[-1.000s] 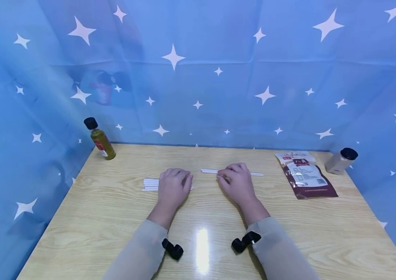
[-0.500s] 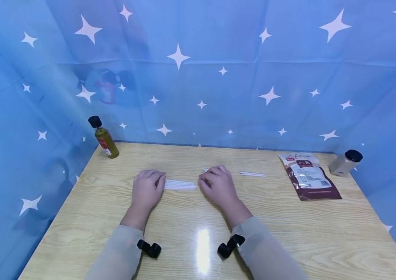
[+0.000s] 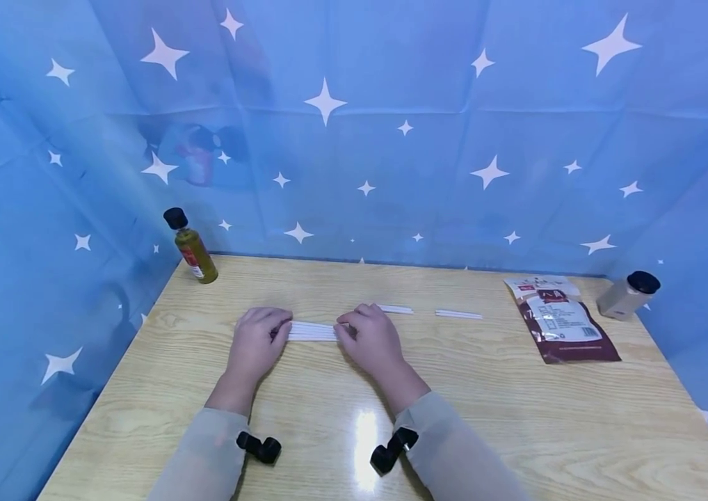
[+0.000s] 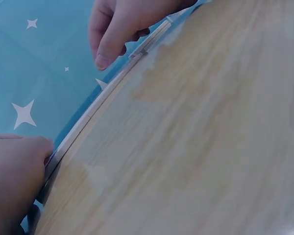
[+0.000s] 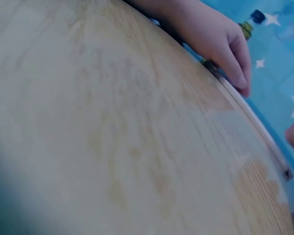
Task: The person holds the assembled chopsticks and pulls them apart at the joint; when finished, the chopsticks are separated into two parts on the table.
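Observation:
Several thin white sticks (image 3: 312, 331) lie side by side on the wooden table between the two hands; their exact kind is too small to tell. Thumb and bent fingers of my left hand (image 3: 260, 337) hold the left end of this row, and its fingertips are partly hidden. At the row's right end is my right hand (image 3: 371, 341), its fingers loosely bent. In the left wrist view the right hand (image 4: 120, 27) hangs just above the sticks (image 4: 95, 105), with a small gap and nothing visible in its fingers. More white sticks (image 3: 396, 309) lie behind it.
Another short group of white sticks (image 3: 458, 314) lies farther right. A maroon and white food pouch (image 3: 563, 323) and a black-capped jar (image 3: 628, 296) occupy the back right. An oil bottle (image 3: 196, 250) stands back left. A blue starred curtain (image 3: 385, 153) surrounds the table (image 3: 517, 424).
Both hands have moved left. The right hand has left the back sticks and come to the right end of the front row; the left hand has shifted to that row's left end.

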